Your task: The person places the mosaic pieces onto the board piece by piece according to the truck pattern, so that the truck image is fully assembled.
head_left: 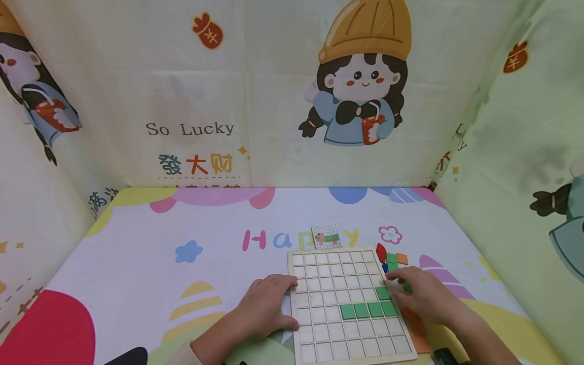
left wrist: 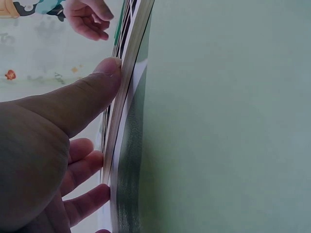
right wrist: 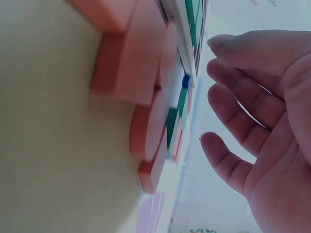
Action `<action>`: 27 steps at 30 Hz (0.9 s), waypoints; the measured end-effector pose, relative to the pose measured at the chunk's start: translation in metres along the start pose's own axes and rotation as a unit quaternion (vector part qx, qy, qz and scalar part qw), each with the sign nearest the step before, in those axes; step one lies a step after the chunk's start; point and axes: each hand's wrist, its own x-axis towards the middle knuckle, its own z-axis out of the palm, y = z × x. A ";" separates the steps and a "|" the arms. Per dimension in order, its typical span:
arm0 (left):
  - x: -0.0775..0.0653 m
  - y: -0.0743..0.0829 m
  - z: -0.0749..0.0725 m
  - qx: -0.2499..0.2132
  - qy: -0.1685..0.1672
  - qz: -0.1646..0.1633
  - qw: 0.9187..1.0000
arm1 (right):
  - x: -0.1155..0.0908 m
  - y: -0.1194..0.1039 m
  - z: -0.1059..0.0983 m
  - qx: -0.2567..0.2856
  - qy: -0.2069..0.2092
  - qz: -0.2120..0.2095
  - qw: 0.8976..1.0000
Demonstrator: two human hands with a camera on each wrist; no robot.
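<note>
A white gridded wooden board (head_left: 315, 289) lies on the patterned tablecloth. Several green square tiles (head_left: 361, 310) form a row in its cells, and one more green tile (head_left: 382, 293) sits just above the row's right end. My left hand (head_left: 266, 306) rests against the board's left edge, thumb and fingertips touching the rim; the thumb (left wrist: 99, 85) shows on the edge in the left wrist view. Over the board's right edge hovers my right hand (head_left: 424, 294), its fingers loosely bent. The right wrist view shows nothing between its fingers (right wrist: 226, 107).
Beyond the right hand lie loose pieces: a red leaf-shaped piece (head_left: 380, 252), green squares (head_left: 392, 258), an orange square (head_left: 402, 258) and a blue piece (head_left: 385, 267). Orange pieces (right wrist: 141, 58) lie along the board's right side. A small picture card (head_left: 326, 237) sits behind the board.
</note>
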 end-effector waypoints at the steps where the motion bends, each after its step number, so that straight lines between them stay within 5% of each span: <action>1: 0.000 0.000 0.000 0.000 0.000 0.000 1.000 | 0.000 0.001 -0.001 -0.001 0.004 0.000 1.000; 27: 0.000 0.000 0.002 0.004 0.003 0.001 1.000 | 0.000 0.041 -0.007 0.005 0.041 0.033 0.999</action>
